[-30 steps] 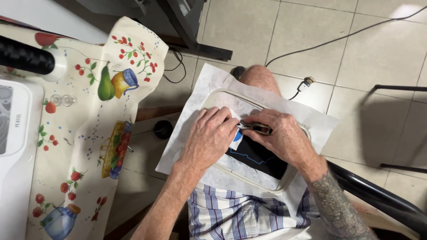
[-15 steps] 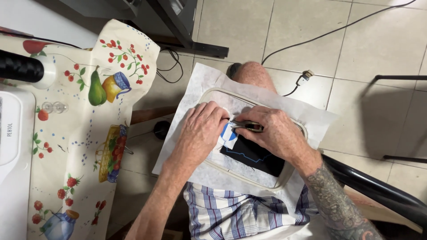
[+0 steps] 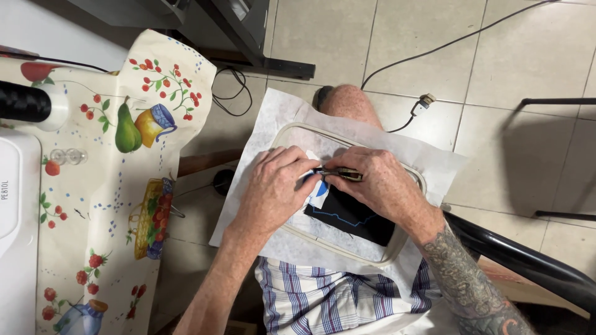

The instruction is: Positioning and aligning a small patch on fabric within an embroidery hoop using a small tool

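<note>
Pinched shut, the right hand [image 3: 385, 186] grip holds small dark metal snips [image 3: 338, 173] at the black fabric patch [image 3: 351, 217], while the left hand [image 3: 273, 192], at 9 o'clock, presses flat the white hooped stabiliser sheet [image 3: 285, 118] resting on the lap, steadying it.

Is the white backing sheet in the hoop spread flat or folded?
Spread flat: the white backing sheet lies open across the lap, clamped in the hoop, edges extending past it on all sides.

fruit-print tablecloth [image 3: 99, 205]; black thread spool [image 3: 25, 102]; perhaps plug [image 3: 424, 103]
</note>
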